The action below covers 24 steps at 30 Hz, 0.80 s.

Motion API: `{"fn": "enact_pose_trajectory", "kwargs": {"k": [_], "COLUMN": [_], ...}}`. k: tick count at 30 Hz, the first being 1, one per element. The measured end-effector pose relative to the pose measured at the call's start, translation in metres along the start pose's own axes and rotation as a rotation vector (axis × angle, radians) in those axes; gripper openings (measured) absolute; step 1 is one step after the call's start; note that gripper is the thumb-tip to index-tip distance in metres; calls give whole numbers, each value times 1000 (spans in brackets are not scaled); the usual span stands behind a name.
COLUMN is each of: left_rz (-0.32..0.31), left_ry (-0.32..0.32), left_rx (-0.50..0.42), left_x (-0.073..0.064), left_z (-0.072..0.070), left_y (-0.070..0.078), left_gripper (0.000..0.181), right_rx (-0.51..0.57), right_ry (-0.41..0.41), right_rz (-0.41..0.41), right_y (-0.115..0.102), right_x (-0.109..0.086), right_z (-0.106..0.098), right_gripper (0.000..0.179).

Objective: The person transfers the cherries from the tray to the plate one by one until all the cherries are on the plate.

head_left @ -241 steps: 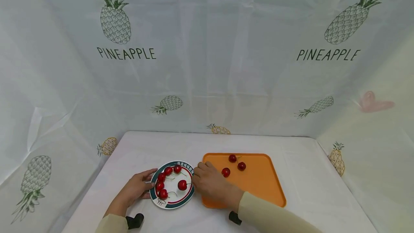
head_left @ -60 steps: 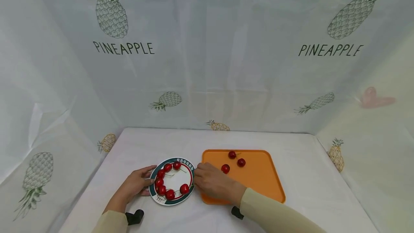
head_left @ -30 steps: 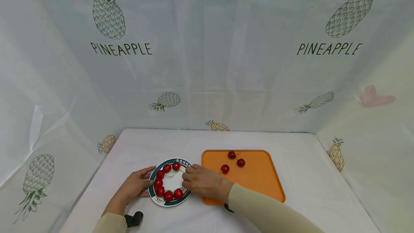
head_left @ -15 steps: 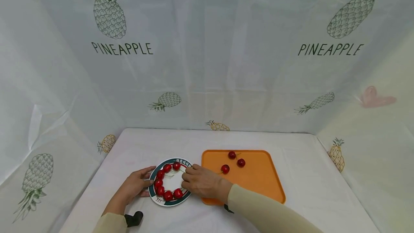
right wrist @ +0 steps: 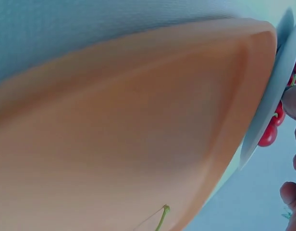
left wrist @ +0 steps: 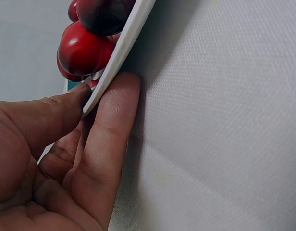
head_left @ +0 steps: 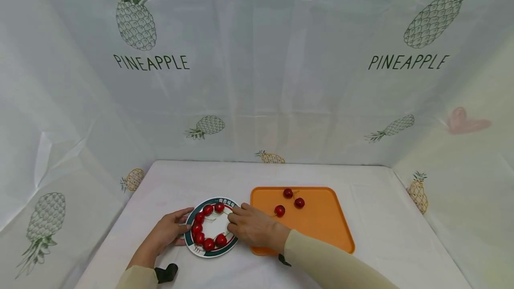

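Left hand (head_left: 166,230) gripping a plate (head_left: 216,225) of cherries (head_left: 196,228), right hand (head_left: 254,227) working at the far rim

The plate is resting on the white worktop (head_left: 377,217), just to the left of an orange tray (head_left: 321,224). Seven visible cherries are lying on it in a curve, following its left side from the back round to the front. The left hand is pinching the left rim: the thumb (left wrist: 61,113) is pressing from above while the fingers (left wrist: 107,130) are supporting it underneath. The right hand is covering part of the right rim, its fingers bending over the plate; they are hiding whatever lies under them, so I cannot tell whether they are grasping anything. Three more cherries (head_left: 299,203) are sitting in the tray, towards its back. Behind everything, a pale sheet (head_left: 273,79) printed with pineapples is hanging.
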State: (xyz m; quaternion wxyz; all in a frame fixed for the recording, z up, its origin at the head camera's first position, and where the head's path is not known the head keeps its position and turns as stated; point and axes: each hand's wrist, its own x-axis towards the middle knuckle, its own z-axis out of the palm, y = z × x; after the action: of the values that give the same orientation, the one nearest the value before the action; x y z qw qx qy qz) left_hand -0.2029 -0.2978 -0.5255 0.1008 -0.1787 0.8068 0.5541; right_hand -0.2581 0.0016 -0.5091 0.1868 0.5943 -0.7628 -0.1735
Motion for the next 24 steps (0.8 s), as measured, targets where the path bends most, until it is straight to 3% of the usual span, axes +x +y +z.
{"fn": "enact_pose_trajectory", "kwargs": {"k": [5, 11, 17, 24], "left_rz": [-3, -2, 4, -8], "left_ry": [11, 5, 16, -5], "left_rx": [1, 1, 21, 24], "left_x": [-1, -2, -3, 0], "left_z": [-1, 1, -1, 1], "left_y": [1, 2, 1, 1], "left_gripper": [60, 61, 62, 62], "right_rx": [54, 146, 94, 53], "right_ry": [58, 117, 168, 89], "right_rz": [49, 186, 290, 326], "right_y": [8, 37, 70, 67], "right_x": [-9, -43, -75, -88], "right_z": [-5, -12, 0, 18], "right_gripper": [19, 14, 9, 11]}}
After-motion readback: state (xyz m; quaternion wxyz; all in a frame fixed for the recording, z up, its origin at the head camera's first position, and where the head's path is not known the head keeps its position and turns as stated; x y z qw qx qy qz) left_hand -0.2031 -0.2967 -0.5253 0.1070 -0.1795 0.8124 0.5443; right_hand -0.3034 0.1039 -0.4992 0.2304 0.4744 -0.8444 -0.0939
